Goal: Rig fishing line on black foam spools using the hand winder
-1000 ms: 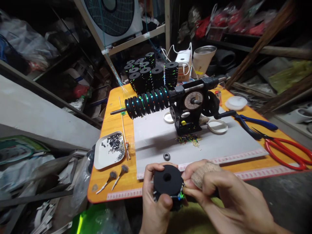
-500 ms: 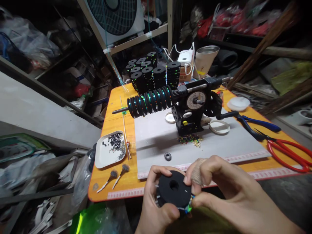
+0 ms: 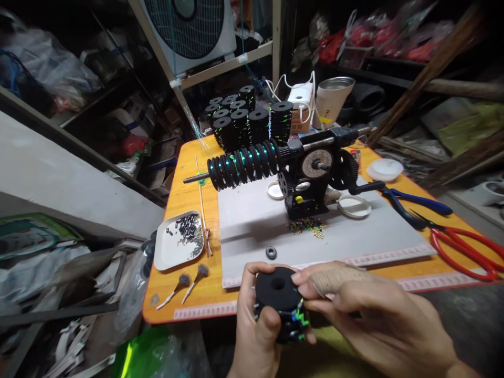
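In my left hand (image 3: 255, 320) is a round black foam spool (image 3: 277, 295) with a hole through its centre, the fingers and thumb wrapped around its sides. Green and blue bits of fishing tackle (image 3: 300, 317) hang along its right edge. My right hand (image 3: 366, 310) is closed at the spool's upper right rim, fingertips pressed together there; a thin line between them cannot be made out. One right finger wears a tan wrap (image 3: 334, 279). Just beyond the hands, a small ring-shaped bearing (image 3: 271, 252) lies on the grey board (image 3: 248, 236).
A black hand-cranked winding machine (image 3: 307, 173) carries a row of wound spools (image 3: 244, 165) on its shaft. Stacked spools (image 3: 258, 123) stand behind. A white tray (image 3: 167, 252) of dark metal pieces sits left; red-handled scissors (image 3: 460, 252) and blue-handled pliers (image 3: 423, 202) lie right.
The spool has tilted in my left hand, so more of its side and the green bits show. My right hand has turned flatter and shifted slightly, its wrapped finger now stretched along the rim.
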A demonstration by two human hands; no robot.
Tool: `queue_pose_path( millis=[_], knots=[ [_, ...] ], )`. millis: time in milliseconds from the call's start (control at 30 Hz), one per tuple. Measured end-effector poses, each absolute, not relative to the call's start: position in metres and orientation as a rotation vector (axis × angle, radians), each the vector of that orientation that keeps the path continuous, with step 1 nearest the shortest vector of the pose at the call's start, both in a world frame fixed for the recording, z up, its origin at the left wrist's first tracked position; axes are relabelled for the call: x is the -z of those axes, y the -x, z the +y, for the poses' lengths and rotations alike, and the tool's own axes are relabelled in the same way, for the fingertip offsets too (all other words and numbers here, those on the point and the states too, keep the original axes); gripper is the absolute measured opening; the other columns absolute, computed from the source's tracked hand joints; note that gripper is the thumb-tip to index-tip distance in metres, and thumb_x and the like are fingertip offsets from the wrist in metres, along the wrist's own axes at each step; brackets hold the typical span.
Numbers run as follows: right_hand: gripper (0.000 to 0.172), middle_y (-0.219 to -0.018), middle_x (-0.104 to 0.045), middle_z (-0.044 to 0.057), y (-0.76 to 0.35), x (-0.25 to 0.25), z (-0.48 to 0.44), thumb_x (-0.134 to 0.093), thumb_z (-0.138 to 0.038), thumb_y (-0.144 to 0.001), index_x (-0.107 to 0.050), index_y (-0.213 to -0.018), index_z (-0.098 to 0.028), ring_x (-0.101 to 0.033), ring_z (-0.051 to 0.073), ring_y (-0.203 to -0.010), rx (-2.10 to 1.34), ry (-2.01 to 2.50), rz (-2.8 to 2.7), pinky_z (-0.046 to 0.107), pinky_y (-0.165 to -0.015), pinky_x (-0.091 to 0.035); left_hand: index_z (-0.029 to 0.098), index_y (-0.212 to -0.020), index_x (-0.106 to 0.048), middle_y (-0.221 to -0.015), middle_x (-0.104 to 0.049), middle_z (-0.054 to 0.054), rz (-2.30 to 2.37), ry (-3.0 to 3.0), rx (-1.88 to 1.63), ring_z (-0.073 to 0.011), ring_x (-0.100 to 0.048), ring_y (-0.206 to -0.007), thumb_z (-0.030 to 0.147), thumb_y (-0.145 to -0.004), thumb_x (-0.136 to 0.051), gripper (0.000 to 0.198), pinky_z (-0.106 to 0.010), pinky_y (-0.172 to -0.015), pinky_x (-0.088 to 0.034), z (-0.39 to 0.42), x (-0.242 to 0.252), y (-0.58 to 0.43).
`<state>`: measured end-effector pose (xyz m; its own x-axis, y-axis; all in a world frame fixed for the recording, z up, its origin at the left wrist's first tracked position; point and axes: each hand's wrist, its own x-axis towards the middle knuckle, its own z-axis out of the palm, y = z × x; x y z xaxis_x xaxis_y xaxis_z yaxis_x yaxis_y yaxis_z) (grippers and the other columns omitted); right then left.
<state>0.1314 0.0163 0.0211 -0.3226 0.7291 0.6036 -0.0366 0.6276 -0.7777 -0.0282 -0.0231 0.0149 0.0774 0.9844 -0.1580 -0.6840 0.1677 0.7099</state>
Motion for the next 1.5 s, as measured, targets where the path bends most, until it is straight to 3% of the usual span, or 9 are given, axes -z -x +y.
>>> queue_pose_path(
  millis=[200, 367, 633, 833, 967, 1167, 1267, 1400, 1500],
  knots=[
    [0.036, -0.092, -0.068, 0.003, -0.121, -0.027, 0.021, -0.059, 0.006, -0.076, -0.049, -0.094, -0.023, -0.070, 0.017, -0.087, -0.708, 0.696, -1.670, 0.028, -0.073, -0.060, 0.024, -0.109, -0.057, -0.135, -0.051, -0.011, 0.821, -0.603, -1.326, -0.0171, -0.066, -0.077, 0.050, -0.063, -0.083, 0.060, -0.024, -0.055, -0.057, -0.022, -0.021, 0.028],
    [0.038, -0.089, -0.062, 0.004, -0.118, -0.027, 0.018, -0.062, 0.003, -0.076, -0.048, -0.100, -0.023, -0.066, 0.019, -0.088, -0.743, 0.795, -1.598, 0.033, -0.075, -0.058, 0.021, -0.104, -0.060, -0.108, -0.064, -0.006, 0.943, -0.542, -1.348, -0.0129, -0.064, -0.069, 0.035, -0.076, -0.076, 0.035, -0.021, -0.052, -0.055, -0.021, -0.024, 0.027],
    [0.038, -0.091, -0.067, 0.004, -0.120, -0.021, 0.020, -0.062, 0.004, -0.075, -0.052, -0.100, -0.023, -0.068, 0.018, -0.086, -0.589, 0.735, -1.735, 0.029, -0.075, -0.059, 0.020, -0.093, -0.055, -0.073, -0.062, 0.002, 0.934, -0.259, -1.307, -0.0127, -0.064, -0.058, 0.043, -0.074, -0.077, 0.037, -0.023, -0.050, -0.057, -0.022, -0.022, 0.024],
    [0.026, -0.080, -0.071, 0.004, -0.118, -0.025, 0.016, -0.065, -0.004, -0.076, -0.050, -0.079, -0.024, -0.071, 0.018, -0.071, -0.573, 0.854, -1.680, 0.026, -0.059, -0.059, 0.022, -0.094, -0.054, -0.080, -0.065, 0.001, 0.889, -0.151, -1.335, -0.0158, -0.067, -0.065, 0.040, -0.073, -0.078, 0.036, -0.023, -0.051, -0.057, -0.029, -0.021, 0.018],
    [0.032, -0.077, -0.071, 0.003, -0.115, -0.033, 0.014, -0.063, -0.003, -0.075, -0.040, -0.063, -0.023, -0.071, 0.015, -0.065, -0.499, 0.846, -1.703, 0.020, -0.054, -0.056, 0.021, -0.089, -0.055, -0.082, -0.066, 0.001, 0.862, -0.164, -1.339, -0.0153, -0.067, -0.064, 0.039, -0.075, -0.076, 0.031, -0.022, -0.050, -0.056, -0.030, -0.023, 0.016],
    [0.038, -0.076, -0.071, -0.002, -0.115, -0.031, 0.011, -0.061, -0.002, -0.077, -0.033, -0.063, -0.022, -0.070, 0.012, -0.064, -0.542, 0.842, -1.706, 0.016, -0.054, -0.055, 0.022, -0.094, -0.055, -0.077, -0.067, 0.001, 0.905, -0.130, -1.311, -0.0179, -0.069, -0.064, 0.041, -0.072, -0.079, 0.038, -0.026, -0.052, -0.057, -0.032, -0.024, 0.013],
    [0.037, -0.078, -0.071, -0.003, -0.113, -0.027, 0.008, -0.061, -0.001, -0.077, -0.035, -0.062, -0.023, -0.067, 0.013, -0.059, -0.544, 0.839, -1.688, 0.021, -0.052, -0.057, 0.024, -0.102, -0.054, -0.079, -0.069, -0.001, 0.928, -0.093, -1.298, -0.0206, -0.070, -0.069, 0.042, -0.071, -0.079, 0.045, -0.029, -0.055, -0.059, -0.034, -0.025, 0.010],
    [0.035, -0.075, -0.069, -0.003, -0.107, -0.025, 0.003, -0.059, 0.002, -0.077, -0.043, -0.060, -0.025, -0.066, 0.014, -0.053, -0.528, 0.888, -1.549, 0.020, -0.038, -0.051, 0.023, -0.093, -0.054, -0.086, -0.070, -0.003, 0.932, -0.110, -1.291, -0.0233, -0.072, -0.074, 0.043, -0.071, -0.079, 0.039, -0.033, -0.059, -0.060, -0.035, -0.026, 0.008],
    [0.025, -0.075, -0.069, -0.001, -0.108, -0.023, 0.000, -0.051, -0.005, -0.085, -0.060, -0.080, -0.027, -0.062, 0.013, -0.044, -0.711, 0.906, -1.485, 0.020, -0.027, -0.044, 0.022, -0.089, -0.053, -0.087, -0.070, -0.004, 0.911, -0.115, -1.279, -0.0245, -0.072, -0.075, 0.046, -0.070, -0.079, 0.040, -0.035, -0.059, -0.060, -0.036, -0.027, 0.005]
  ],
)
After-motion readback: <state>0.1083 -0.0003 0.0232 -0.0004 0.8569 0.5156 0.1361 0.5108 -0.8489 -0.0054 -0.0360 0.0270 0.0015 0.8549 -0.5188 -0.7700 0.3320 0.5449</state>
